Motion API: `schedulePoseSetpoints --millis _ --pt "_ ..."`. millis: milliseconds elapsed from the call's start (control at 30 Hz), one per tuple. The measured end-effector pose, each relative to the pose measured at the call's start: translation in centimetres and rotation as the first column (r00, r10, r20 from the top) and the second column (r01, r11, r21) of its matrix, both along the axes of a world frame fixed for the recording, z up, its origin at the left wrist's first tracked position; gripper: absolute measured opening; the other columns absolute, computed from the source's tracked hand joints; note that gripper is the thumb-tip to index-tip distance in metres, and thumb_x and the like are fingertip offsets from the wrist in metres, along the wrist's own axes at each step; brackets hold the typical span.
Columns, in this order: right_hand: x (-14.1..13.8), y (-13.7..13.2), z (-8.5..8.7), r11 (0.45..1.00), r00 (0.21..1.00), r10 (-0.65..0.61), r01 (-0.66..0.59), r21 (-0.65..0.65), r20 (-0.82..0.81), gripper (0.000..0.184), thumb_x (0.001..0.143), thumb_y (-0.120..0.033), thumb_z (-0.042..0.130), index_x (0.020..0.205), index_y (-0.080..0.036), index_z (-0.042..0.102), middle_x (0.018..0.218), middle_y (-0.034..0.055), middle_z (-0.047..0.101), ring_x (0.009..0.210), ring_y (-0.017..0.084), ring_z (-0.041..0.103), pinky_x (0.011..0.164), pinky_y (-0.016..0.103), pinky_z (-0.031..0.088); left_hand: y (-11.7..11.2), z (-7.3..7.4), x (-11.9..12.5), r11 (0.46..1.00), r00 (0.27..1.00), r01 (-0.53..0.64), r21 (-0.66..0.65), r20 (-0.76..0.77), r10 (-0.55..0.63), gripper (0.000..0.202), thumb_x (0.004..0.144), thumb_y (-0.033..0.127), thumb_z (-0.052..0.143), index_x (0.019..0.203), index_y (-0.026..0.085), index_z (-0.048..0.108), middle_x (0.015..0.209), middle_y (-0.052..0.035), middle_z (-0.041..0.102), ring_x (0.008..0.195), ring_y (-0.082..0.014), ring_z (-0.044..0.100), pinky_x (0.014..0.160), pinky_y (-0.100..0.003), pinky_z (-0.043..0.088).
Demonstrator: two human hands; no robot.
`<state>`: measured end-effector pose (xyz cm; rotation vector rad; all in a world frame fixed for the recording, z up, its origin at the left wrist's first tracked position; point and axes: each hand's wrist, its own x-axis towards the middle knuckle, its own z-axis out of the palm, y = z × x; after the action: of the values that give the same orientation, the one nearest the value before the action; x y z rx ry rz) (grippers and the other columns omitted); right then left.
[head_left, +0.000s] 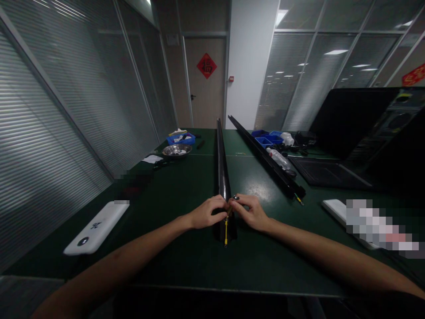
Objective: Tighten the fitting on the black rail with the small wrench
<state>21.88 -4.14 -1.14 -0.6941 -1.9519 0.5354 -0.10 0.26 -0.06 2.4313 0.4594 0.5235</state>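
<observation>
A long black rail runs down the middle of the green table, from the far end toward me. Its near end lies between my hands. My left hand grips the left side of that end with curled fingers. My right hand is pinched on a small silver part at the top of the rail, fingertips meeting my left hand's. A thin yellow wire hangs out of the rail's near end, just below my fingers.
A second black rail lies diagonally to the right, a plastic bottle beside it. Blue bins, a laptop and a white device sit right. A metal bowl, blue tray and white device sit left.
</observation>
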Motion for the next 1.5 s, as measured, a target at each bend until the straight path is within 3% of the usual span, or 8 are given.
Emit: schedulePoseSetpoints --millis 333,600,833,1100,1500 --pt "-0.01 -0.01 0.09 0.999 0.999 0.034 -0.034 -0.003 -0.005 0.031 0.106 -0.033 0.048 0.088 -0.017 0.068 0.077 0.0032 0.064 0.065 0.014 0.059 0.065 0.026 0.049 -0.14 0.32 -0.04 1.0 1.0 -0.009 -0.016 -0.016 0.009 0.02 0.099 0.03 0.052 0.103 0.017 0.067 0.104 -0.0078 0.063 0.104 -0.0237 0.056 0.099 -0.036 0.045" --pt "-0.19 -0.22 0.05 0.997 0.998 -0.051 0.05 0.052 0.023 0.027 0.104 -0.031 0.051 0.088 -0.017 0.067 0.076 0.0041 0.064 0.068 0.016 0.06 0.064 0.028 0.047 -0.01 0.1 -0.01 1.0 1.0 -0.007 -0.015 -0.011 0.006 0.019 0.099 0.029 0.052 0.1 0.016 0.065 0.106 -0.0081 0.063 0.104 -0.0233 0.056 0.099 -0.036 0.045" --pt "-0.06 -0.01 -0.09 0.999 1.0 0.01 -0.011 0.053 0.022 0.027 0.105 -0.03 0.048 0.089 -0.018 0.065 0.078 0.0036 0.062 0.069 0.016 0.059 0.066 0.027 0.047 0.08 -0.04 -0.08 1.0 1.0 0.001 -0.005 -0.014 -0.001 0.019 0.099 0.029 0.053 0.104 0.016 0.066 0.106 -0.0082 0.063 0.105 -0.0235 0.056 0.1 -0.037 0.043" --pt "-0.12 -0.41 -0.1 0.997 0.997 -0.057 0.054 0.063 0.048 0.024 0.105 -0.029 0.049 0.091 -0.017 0.065 0.079 0.0043 0.063 0.069 0.016 0.059 0.066 0.029 0.046 0.15 -0.2 -0.08 1.0 1.0 0.002 0.001 0.001 -0.002 0.02 0.099 0.03 0.052 0.1 0.016 0.066 0.105 -0.0083 0.062 0.104 -0.0238 0.056 0.099 -0.037 0.045" --pt "0.0 -0.15 -0.22 0.998 0.999 -0.003 0.0 0.065 0.04 0.025 0.105 -0.031 0.047 0.092 -0.018 0.065 0.08 0.004 0.062 0.07 0.017 0.059 0.066 0.029 0.048 -0.17 0.41 0.02 0.999 1.0 -0.013 -0.039 -0.026 0.012 0.018 0.098 0.029 0.053 0.102 0.017 0.066 0.106 -0.0079 0.064 0.105 -0.024 0.056 0.1 -0.037 0.044"
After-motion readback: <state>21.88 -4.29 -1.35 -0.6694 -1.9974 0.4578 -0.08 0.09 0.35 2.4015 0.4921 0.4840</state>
